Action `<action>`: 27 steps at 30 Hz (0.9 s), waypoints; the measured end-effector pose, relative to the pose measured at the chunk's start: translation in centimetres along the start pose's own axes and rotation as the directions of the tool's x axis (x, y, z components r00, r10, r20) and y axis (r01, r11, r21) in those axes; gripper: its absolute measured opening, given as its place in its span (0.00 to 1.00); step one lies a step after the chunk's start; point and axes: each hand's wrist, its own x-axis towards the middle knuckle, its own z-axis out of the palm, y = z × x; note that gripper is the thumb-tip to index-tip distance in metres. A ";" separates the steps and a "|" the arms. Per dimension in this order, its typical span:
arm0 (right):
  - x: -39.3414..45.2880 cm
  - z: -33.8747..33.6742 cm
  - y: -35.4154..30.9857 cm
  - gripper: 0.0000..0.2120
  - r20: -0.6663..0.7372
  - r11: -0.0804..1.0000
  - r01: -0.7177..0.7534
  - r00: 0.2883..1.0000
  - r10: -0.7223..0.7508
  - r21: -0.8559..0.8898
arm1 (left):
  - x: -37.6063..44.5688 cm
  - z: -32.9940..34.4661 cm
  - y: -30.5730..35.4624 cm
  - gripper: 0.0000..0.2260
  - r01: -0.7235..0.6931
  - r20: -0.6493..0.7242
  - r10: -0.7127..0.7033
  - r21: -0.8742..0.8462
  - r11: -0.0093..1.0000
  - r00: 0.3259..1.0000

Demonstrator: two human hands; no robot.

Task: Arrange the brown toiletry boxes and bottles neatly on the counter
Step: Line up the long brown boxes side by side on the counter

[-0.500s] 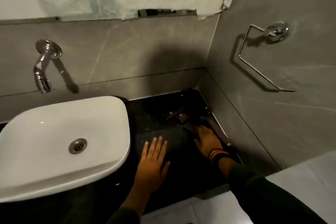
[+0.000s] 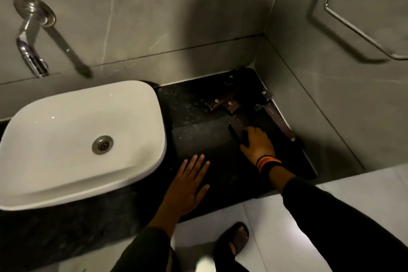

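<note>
Several brown toiletry boxes lie in the dim far right corner of the black counter [image 2: 198, 139]. Two short ones [image 2: 217, 102] [image 2: 231, 105] lie at angles. A long one [image 2: 278, 122] runs along the right wall. Small dark bottles [image 2: 230, 79] stand behind them, hard to make out. My right hand [image 2: 258, 146] rests on a dark brown box [image 2: 237, 129], fingers and thumb closed around its near end. My left hand [image 2: 190, 181] lies flat on the counter near the front edge, fingers spread and holding nothing.
A white basin [image 2: 141, 117] takes up the counter's left part, with a chrome wall tap [image 2: 31, 35] above it. A towel ring [image 2: 362, 35] hangs on the right wall. Grey walls close the corner. My sandalled foot [image 2: 234, 243] stands on the floor below.
The view has tilted down and closer, bringing the floor and my foot into sight. Both hands stay about where they were, the right one still on the dark box.
</note>
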 end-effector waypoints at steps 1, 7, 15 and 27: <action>-1.1 0.6 -0.3 0.31 -0.005 0.997 -0.018 1.000 0.019 0.071 | 0.2 0.0 -0.4 0.30 -0.032 0.015 0.032 -0.011 0.999 0.999; -6.7 4.9 -3.4 0.30 -0.100 0.983 -0.025 0.994 0.044 0.179 | -0.3 0.3 -2.3 0.31 -0.220 0.047 0.221 -0.024 0.975 0.974; -7.6 7.1 -4.4 0.31 -0.147 0.991 -0.047 0.987 0.065 0.123 | -1.5 0.5 -3.9 0.29 -0.286 0.025 0.287 -0.049 0.957 0.958; -5.8 5.1 -3.9 0.33 -0.160 0.983 -0.040 0.985 0.069 0.181 | -1.4 1.3 -4.3 0.28 -0.266 0.000 0.268 -0.124 0.956 0.963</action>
